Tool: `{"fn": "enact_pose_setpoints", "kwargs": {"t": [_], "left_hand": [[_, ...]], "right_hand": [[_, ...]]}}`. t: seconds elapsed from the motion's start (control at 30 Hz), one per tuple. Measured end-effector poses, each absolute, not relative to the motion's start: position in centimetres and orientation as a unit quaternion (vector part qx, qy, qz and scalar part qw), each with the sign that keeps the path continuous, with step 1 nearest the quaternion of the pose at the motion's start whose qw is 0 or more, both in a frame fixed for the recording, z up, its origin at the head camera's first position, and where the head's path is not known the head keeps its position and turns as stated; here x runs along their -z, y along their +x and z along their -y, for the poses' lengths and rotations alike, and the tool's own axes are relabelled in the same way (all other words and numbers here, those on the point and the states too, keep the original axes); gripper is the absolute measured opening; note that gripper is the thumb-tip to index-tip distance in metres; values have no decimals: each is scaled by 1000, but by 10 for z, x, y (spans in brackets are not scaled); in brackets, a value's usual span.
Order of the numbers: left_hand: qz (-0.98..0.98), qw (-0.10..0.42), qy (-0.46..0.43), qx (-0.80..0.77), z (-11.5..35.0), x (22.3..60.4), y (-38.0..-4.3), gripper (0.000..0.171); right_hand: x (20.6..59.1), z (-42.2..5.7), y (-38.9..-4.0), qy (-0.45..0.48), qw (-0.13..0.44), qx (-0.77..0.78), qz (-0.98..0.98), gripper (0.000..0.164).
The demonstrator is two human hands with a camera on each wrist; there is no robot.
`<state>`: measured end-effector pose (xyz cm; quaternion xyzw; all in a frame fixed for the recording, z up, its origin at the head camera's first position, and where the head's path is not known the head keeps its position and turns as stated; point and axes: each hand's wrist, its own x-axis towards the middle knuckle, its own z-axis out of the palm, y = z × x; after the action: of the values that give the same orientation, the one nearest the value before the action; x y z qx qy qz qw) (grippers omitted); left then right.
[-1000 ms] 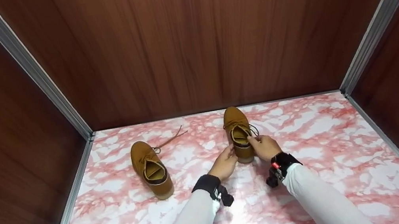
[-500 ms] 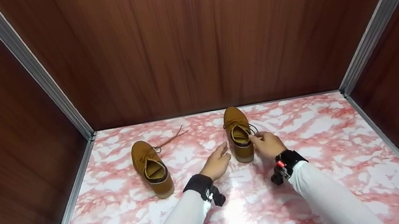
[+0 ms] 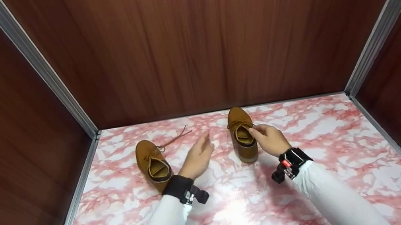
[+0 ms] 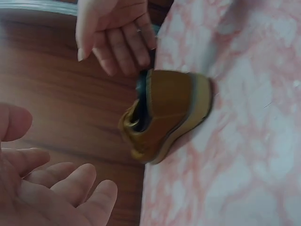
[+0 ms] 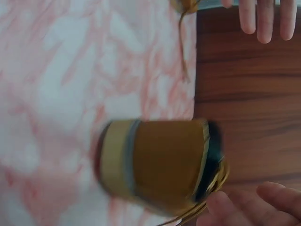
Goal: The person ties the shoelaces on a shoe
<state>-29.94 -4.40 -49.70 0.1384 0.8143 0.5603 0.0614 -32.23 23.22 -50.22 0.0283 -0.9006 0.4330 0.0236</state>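
Note:
Two tan lace-up shoes stand on the marbled surface, toes toward the back panel. In the head view the right shoe is beside my right hand, whose thumb and fingertips are at its collar and lace side. The right wrist view shows those fingers loosely extended by the laces; contact is unclear. My left hand is in the air between the shoes, nearer the left shoe, its wrist hiding part of that heel. Loosely spread and holding nothing, it appears in the left wrist view as well.
A loose lace trails rightward from the left shoe across the pink and white surface. Wood-patterned panels rise at the back and both sides, with grey metal strips along their corners.
My left hand has left the right shoe's heel and moved left toward the other shoe. My right hand has shifted slightly up and right. Both shoes stay in place.

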Motion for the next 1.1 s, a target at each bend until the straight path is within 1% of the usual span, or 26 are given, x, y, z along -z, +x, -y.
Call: {"fn": "enact_pose_setpoints", "kwargs": {"t": [0.07,0.2,0.37,0.6,0.7,0.8,0.97,1.03,1.1], "left_hand": [[-809,39,126,-573,56,489,-300,59],[-790,-5,100,-604,81,480,-300,57],[-775,-46,64,-627,110,480,-297,58],[-771,-107,-30,-627,155,498,-291,62],[-782,-124,-74,-606,168,509,-290,66],[-794,-124,-111,-585,178,521,-289,73],[-800,-91,-154,-572,184,538,-289,85],[-802,-84,-160,-570,184,544,-290,85],[-805,-82,-165,-564,185,550,-291,81]], "right_hand": [[497,-225,-320,35,31,-440,897,49],[490,-209,-317,50,44,-445,893,46],[487,-185,-314,75,53,-447,890,43],[496,-149,-309,99,22,-476,873,39],[503,-138,-307,103,2,-491,865,38],[512,-128,-305,107,-28,-511,853,40],[529,-114,-300,105,-82,-547,826,45],[535,-110,-298,101,-100,-556,819,47],[541,-108,-297,99,-112,-562,814,48]]}}
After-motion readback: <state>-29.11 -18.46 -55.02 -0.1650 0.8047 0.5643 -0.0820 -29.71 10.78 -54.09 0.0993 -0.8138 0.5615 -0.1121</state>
